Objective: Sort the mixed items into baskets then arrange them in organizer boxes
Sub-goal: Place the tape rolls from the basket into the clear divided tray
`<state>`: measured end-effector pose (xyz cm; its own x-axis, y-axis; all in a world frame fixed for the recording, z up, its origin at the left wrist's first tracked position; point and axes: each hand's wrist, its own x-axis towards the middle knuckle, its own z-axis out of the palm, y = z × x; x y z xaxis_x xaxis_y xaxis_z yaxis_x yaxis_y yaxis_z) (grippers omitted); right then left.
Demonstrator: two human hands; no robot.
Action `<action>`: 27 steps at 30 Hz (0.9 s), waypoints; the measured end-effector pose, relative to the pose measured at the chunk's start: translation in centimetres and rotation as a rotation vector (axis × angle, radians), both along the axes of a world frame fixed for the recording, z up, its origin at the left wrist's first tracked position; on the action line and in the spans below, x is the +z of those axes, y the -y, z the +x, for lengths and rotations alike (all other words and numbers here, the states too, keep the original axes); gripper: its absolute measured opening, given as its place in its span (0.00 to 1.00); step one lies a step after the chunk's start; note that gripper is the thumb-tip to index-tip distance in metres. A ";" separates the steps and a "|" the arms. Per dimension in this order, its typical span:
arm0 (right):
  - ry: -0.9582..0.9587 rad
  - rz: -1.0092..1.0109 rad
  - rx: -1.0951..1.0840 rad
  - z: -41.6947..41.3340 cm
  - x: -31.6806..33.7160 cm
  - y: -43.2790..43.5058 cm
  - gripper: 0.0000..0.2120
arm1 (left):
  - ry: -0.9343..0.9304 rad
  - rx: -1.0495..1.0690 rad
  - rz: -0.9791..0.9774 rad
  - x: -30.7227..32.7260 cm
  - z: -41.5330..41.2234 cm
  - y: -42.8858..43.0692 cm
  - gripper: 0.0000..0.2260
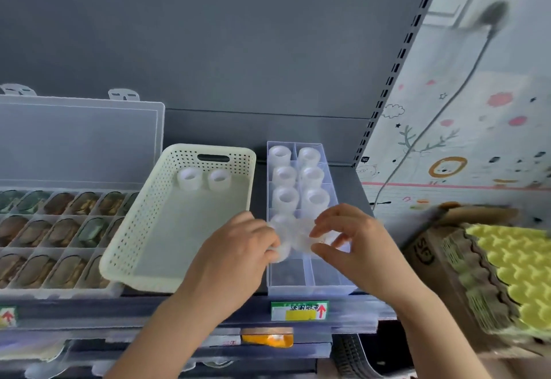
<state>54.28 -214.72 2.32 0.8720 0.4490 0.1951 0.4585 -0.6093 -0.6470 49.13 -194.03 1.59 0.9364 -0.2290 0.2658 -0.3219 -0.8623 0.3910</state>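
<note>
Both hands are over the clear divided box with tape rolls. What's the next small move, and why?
Probably lower the rolls held by the left hand and right hand into the fourth row of the clear organizer box. Three rows behind already hold tape rolls, the hands hover at that row, and two rolls wait in the cream basket.

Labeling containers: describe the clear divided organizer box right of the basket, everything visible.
The organizer box is a long, narrow clear-plastic tray, lidless, split into two columns of compartments. It lies flat on the shelf, beside the cream basket. Six white tape rolls fill its far cells; the nearest cells look empty. Both hands work rolls over its middle.
</note>
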 end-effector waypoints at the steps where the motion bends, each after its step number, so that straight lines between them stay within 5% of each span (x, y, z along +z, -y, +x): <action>1: -0.013 -0.024 -0.003 -0.2 0.1 0.7 0.06 | 0.004 -0.031 0.016 -0.2 0.1 0.6 0.06; 20: 0.069 -0.504 0.050 -0.5 -1.7 2.4 0.06 | -0.133 -0.135 0.107 -2.0 -0.3 2.4 0.07; 27: 0.010 -0.620 0.042 0.1 -1.8 1.3 0.08 | -0.244 -0.167 0.291 -2.5 0.8 2.8 0.12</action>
